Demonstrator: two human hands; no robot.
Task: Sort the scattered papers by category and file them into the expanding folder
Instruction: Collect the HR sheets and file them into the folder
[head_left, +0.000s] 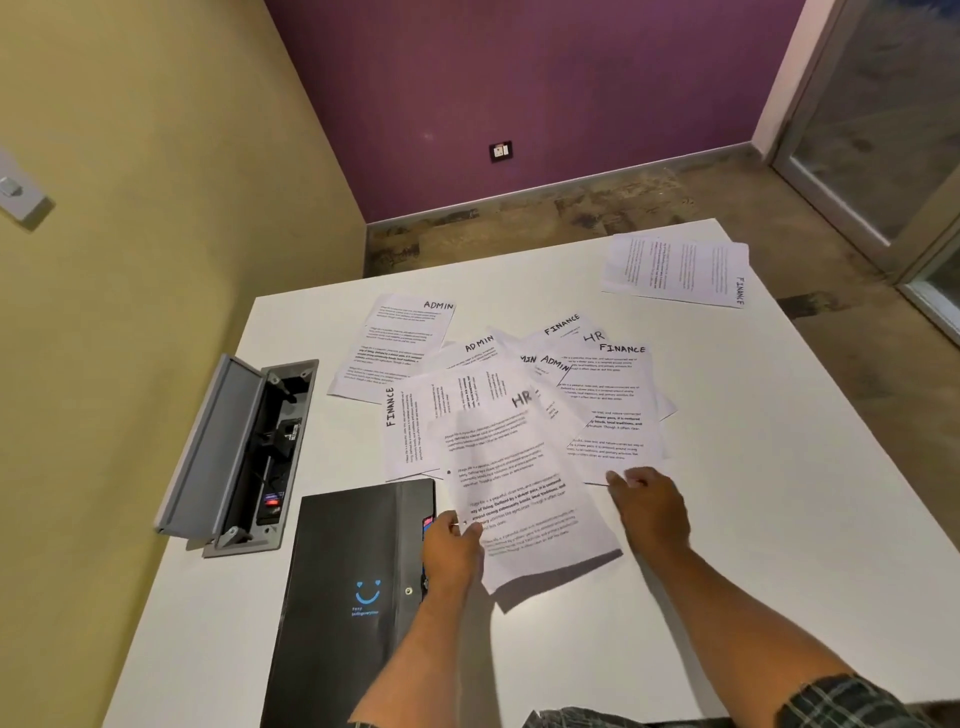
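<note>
Several printed sheets marked ADMIN, FINANCE and HR lie fanned out across the middle of the white table (727, 519). My left hand (453, 551) pinches the left edge of an HR sheet (519, 467), which is lifted off the table and casts a shadow. My right hand (649, 506) touches the bottom edge of a FINANCE sheet (615, 410) on the right of the pile, fingers curled at the paper's edge. The black expanding folder (348, 587) with a blue smiley lies closed at the near left, partly under my left hand.
A separate FINANCE stack (675, 270) sits at the table's far right corner. A single ADMIN sheet (395, 343) lies at the far left of the pile. An open grey cable box (244, 452) is set into the table's left edge beside the yellow wall.
</note>
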